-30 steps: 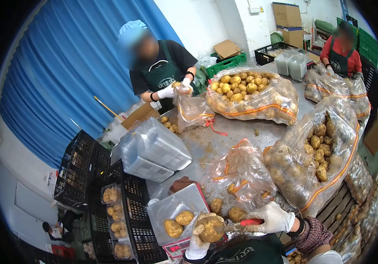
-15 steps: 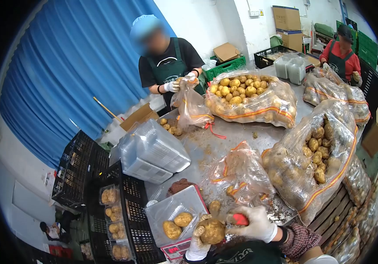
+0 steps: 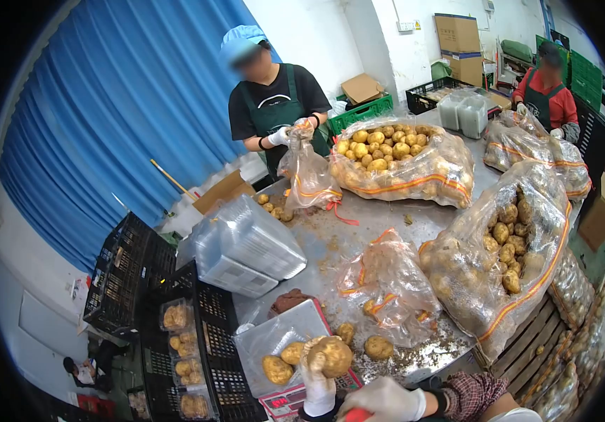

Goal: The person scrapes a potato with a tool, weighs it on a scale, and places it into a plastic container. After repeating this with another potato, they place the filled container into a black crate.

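A worker's white-gloved left hand (image 3: pixel 318 380) curls its fingers around a large potato (image 3: pixel 332 356), held up over the near edge of a digital scale (image 3: pixel 285 403) at the near left corner of a metal counter (image 3: pixel 380 211). The right hand (image 3: pixel 390 401), also gloved, is closed around a red handle (image 3: pixel 359 415) low at the near edge, apart from the potato; whatever the handle belongs to is hidden.

On the scale, a clear tray (image 3: pixel 283 329) holds two potatoes (image 3: pixel 276 369), side by side, and looks only partly filled; the potato in hand is outside it. Two more lie loose on the counter to the right of the scale, one of them (image 3: pixel 378 347) near the edge. Beside the left edge, a black crate (image 3: pixel 219 320) holds a row of filled packs (image 3: pixel 176 315), apparently finished portions, near a tall stack of clear trays (image 3: pixel 246 239).

Plenty appears to remain: an open bag of potatoes (image 3: pixel 450 169) sits at the far edge, and another bulging bag (image 3: pixel 457 271) at the right edge. Across the counter, a co-worker (image 3: pixel 274 116) grips the neck of a smaller bag (image 3: pixel 309 179).
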A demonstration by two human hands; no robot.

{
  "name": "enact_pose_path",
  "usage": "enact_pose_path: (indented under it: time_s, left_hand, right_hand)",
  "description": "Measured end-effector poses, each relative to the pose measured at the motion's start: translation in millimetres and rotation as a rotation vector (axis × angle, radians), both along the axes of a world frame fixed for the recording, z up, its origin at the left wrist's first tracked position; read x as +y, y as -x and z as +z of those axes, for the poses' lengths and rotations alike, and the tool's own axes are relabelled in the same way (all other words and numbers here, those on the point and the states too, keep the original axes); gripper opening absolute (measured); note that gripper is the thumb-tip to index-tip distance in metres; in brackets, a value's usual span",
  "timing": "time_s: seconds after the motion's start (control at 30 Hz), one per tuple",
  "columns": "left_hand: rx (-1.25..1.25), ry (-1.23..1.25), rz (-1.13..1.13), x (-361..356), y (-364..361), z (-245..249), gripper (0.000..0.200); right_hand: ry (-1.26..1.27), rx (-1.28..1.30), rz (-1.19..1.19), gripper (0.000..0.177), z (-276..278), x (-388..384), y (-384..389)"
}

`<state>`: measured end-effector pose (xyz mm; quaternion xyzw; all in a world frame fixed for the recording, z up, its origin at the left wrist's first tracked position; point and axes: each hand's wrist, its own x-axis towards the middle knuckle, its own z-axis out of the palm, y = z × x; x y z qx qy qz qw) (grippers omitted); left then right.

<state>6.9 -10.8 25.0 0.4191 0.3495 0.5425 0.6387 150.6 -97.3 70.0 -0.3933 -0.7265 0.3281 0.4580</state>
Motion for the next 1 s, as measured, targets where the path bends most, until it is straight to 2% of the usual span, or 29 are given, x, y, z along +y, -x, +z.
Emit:
enact_pose_path:
  time_s: [0.03, 0.1, 0.13, 0.17, 0.27, 0.37, 0.4, 0.47, 0.5, 0.57, 0.6, 0.7, 1.0]
  left_hand:
    - [-0.001, -0.001, 0.001, 1.0, 2.1, 0.4, 0.051]
    - [-0.313, 0.244, -0.267, 0.8, 9.3, 1.6, 0.054]
    - [-0.201, 0.216, -0.311, 0.7, 12.5, -1.9, 0.076]
    - [-0.2, 0.215, -0.305, 0.1, 13.8, -5.2, 0.076]
    - [-0.282, 0.206, -0.434, -0.1, 11.7, -9.8, 0.084]
    - [-0.237, 0.244, -0.386, -5.1, 6.1, -3.5, 0.078]
    - [-0.236, 0.246, -0.391, -7.4, 5.7, -2.6, 0.078]
    - [-0.255, 0.367, -0.199, -11.1, 6.2, -1.5, 0.052]
    - [-0.252, 0.367, -0.2, -10.4, 7.5, 0.2, 0.052]
    - [-0.348, 0.317, -0.306, -5.1, 9.6, 11.1, 0.052]
    - [-0.284, 0.323, -0.293, -5.3, 10.8, 18.2, 0.051]
    - [-0.194, 0.179, -0.373, 2.1, 18.3, 13.9, 0.053]
    - [-0.048, 0.081, -0.32, 4.6, 18.0, 25.0, 0.055]
  right_hand:
    - [-0.046, 0.004, -0.104, 0.016, 3.2, 2.1, -9.9]
    - [0.126, 0.053, -0.381, 0.025, -6.4, 8.5, -35.6]
    - [0.22, -0.029, -0.447, 0.028, -0.9, 8.6, -46.6]
    - [0.317, -0.109, -0.514, 0.032, 4.7, 8.6, -51.8]
    - [0.217, -0.121, -0.563, 0.037, -5.5, 9.7, -46.1]
    - [0.194, 0.01, -0.542, 0.04, -8.2, 16.2, -39.4]
    - [0.179, -0.039, -0.54, 0.039, -1.1, 13.5, -41.2]
    - [0.088, -0.127, -0.518, 0.037, 14.3, 16.7, -47.8]
    - [-0.005, -0.218, -0.489, 0.035, 19.2, 17.6, -49.8]
    - [-0.031, -0.287, -0.436, 0.033, 26.3, 16.0, -57.4]
    - [-0.055, -0.357, -0.383, 0.032, 28.1, 14.3, -60.9]
    - [0.035, -0.385, -0.299, 0.029, 29.2, 7.7, -69.4]
    - [0.071, -0.383, -0.286, 0.031, 27.6, 4.4, -74.9]
